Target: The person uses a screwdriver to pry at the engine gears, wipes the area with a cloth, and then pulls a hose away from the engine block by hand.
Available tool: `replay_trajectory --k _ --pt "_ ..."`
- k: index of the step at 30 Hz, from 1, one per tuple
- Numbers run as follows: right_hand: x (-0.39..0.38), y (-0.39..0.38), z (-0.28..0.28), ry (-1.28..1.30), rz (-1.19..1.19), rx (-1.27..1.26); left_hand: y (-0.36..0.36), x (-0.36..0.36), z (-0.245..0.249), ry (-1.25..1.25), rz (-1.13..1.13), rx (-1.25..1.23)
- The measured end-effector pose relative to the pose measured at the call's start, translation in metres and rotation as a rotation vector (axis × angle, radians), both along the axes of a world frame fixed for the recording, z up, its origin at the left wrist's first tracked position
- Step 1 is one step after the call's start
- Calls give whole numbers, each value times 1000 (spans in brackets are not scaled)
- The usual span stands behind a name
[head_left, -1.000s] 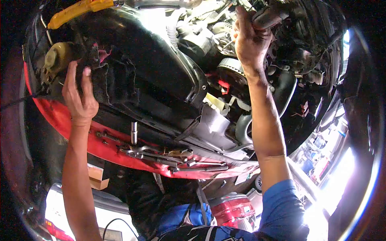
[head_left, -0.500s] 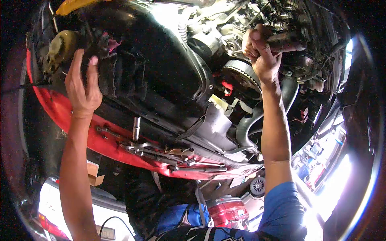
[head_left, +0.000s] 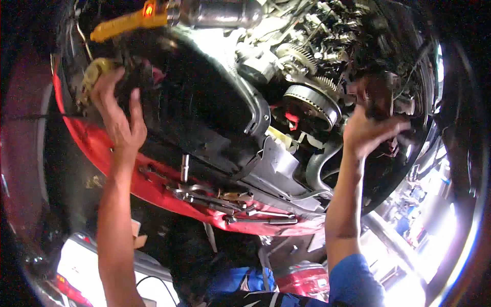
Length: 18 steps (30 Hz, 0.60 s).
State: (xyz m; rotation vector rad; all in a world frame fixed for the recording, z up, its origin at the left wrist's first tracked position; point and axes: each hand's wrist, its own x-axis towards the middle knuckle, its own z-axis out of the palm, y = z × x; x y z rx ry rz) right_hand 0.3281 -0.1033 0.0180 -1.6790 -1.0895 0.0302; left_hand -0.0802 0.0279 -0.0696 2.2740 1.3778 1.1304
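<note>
My left hand [head_left: 120, 112] is raised at the left of the engine bay, its fingers apart and curved. Its fingertips overlap a round yellowish cap [head_left: 99, 71] in this view. On the right, my right hand [head_left: 365, 128] is against a dark, tube-shaped part [head_left: 378, 97], with the thumb stretched out to the side. Motion smears the fingers, and I cannot tell exactly what the part is. Left of that hand is a toothed pulley [head_left: 313, 105]. A curved grey hose [head_left: 317, 166] runs below it.
A yellow-handled work lamp [head_left: 133, 25] lies across the top left. Several wrenches [head_left: 209, 202] and an upright metal socket [head_left: 185, 168] rest along the red front edge [head_left: 153, 192]. Other cars, including a white car [head_left: 82, 261], stand behind and below.
My right hand has moved down and right, away from the pulley, and the dark tube-shaped part has shifted with it. My left hand stays by the yellowish cap. More of the lamp shows.
</note>
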Motion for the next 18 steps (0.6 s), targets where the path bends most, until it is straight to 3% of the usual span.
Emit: replay_trajectory --k 2,7,8,9,11,13,14,17,18 --pt "2 -50 9 -147 -298 -120 -20 4 29 123 -20 85" --pt "-45 -169 9 42 -148 -303 -62 32 39 377 -110 5" --pt "-57 -191 -9 3 -161 -252 -59 31 36 379 -93 13" --pt "-65 -216 -18 -139 -159 -370 -52 29 36 380 -81 24" --pt "-88 -232 -32 -239 -160 -404 -46 46 49 92 -8 -102" --pt "-106 -242 -52 -187 -190 -392 -46 80 69 47 -48 -130" --pt "-112 -238 -50 -197 -201 -443 -47 105 75 24 -104 -149" --pt "-114 -237 -69 -283 -233 -411 -35 188 87 81 -374 139" --pt "-116 -238 -71 -294 -250 -440 -33 209 79 60 -411 18"
